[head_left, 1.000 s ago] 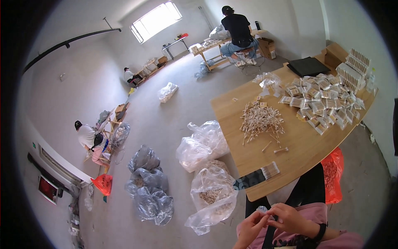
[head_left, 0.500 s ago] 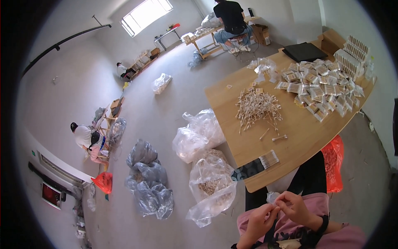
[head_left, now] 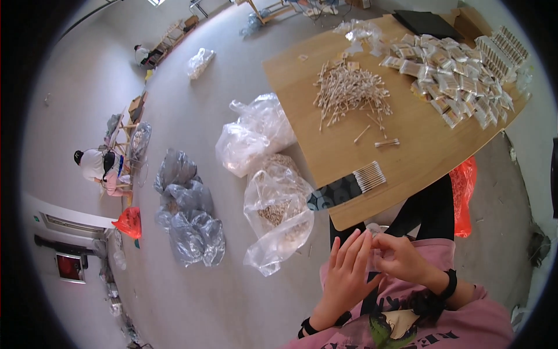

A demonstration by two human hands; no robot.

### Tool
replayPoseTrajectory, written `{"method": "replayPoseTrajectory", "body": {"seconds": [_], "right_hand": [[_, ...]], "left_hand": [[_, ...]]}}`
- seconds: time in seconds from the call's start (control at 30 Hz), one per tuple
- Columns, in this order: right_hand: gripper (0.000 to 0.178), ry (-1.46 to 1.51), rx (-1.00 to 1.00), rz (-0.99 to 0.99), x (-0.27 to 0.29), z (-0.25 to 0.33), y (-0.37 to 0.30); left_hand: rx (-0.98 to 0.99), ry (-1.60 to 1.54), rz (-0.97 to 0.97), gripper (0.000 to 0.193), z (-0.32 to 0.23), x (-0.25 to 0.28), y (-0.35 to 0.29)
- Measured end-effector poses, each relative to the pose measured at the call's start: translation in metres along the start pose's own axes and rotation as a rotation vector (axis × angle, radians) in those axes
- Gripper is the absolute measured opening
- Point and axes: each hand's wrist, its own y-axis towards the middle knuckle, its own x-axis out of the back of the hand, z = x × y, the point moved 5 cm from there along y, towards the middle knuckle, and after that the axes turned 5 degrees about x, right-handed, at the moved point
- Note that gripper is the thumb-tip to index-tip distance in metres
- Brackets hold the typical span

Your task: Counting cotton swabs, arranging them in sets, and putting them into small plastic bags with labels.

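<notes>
- A pale grey concrete floor (head_left: 174, 296) spreads beneath everything, left of and behind the work place.
- On it stands a light-brown wooden table (head_left: 433, 154) with a rounded near corner, just beyond the person's lap.
- Two large clear plastic bags (head_left: 256, 136) sit on the floor beside the table's left edge; the nearer one gapes, showing small tan pieces inside.
- Translucent grey plastic bags (head_left: 192, 200) slump together farther left.
- A broad heap of small clear packets filled with swabs (head_left: 450, 78) covers the table's far right part.
- A bright red plastic bag (head_left: 463, 200) hangs or stands below the table's right side.
- A loose pile of wooden-stemmed, white-tipped cotton swabs (head_left: 351, 90) lies on the table, left of the packets.
- The left hand (head_left: 349, 270) is spread flat above the lap, fingers straight, gripping nothing visible.
- The right hand (head_left: 398, 256) is bent close beside it, thumb and fingers curled; the left fingers partly cover its tips, so I cannot tell whether it grips anything.
- A dark grey patterned pad (head_left: 334, 193) lies at the table's near left edge.
- A neat row of swabs (head_left: 370, 177) lies side by side at its right end.
- A small whitish scrap (head_left: 376, 228) shows just beyond the fingers, mostly hidden.
</notes>
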Motion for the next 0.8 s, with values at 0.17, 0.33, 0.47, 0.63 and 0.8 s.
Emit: {"method": "replayPoseTrajectory", "body": {"seconds": [0.17, 0.33, 0.47, 0.63, 0.8], "right_hand": [[0.025, -0.104, -0.118, 0.140, -0.011, -0.014, -0.002], [0.028, 0.081, -0.057, 0.016, -0.001, -0.013, 0.009], [0.032, 0.083, -0.113, -0.036, 0.012, -0.019, 0.008], [0.031, 0.078, -0.137, -0.034, 0.015, -0.028, 0.004], [0.029, 0.085, -0.147, -0.052, 0.017, -0.029, 0.005]], "left_hand": [[0.139, -0.233, 0.139, 0.068, 0.029, -0.014, -0.005], [0.370, -0.152, 0.020, 0.045, 0.093, -0.012, 0.004], [0.404, 0.149, -0.132, 0.036, 0.177, -0.017, 0.013], [0.433, 0.161, -0.103, 0.038, 0.216, -0.033, 0.026], [0.332, 0.220, -0.059, 0.037, 0.205, -0.042, 0.054]]}}
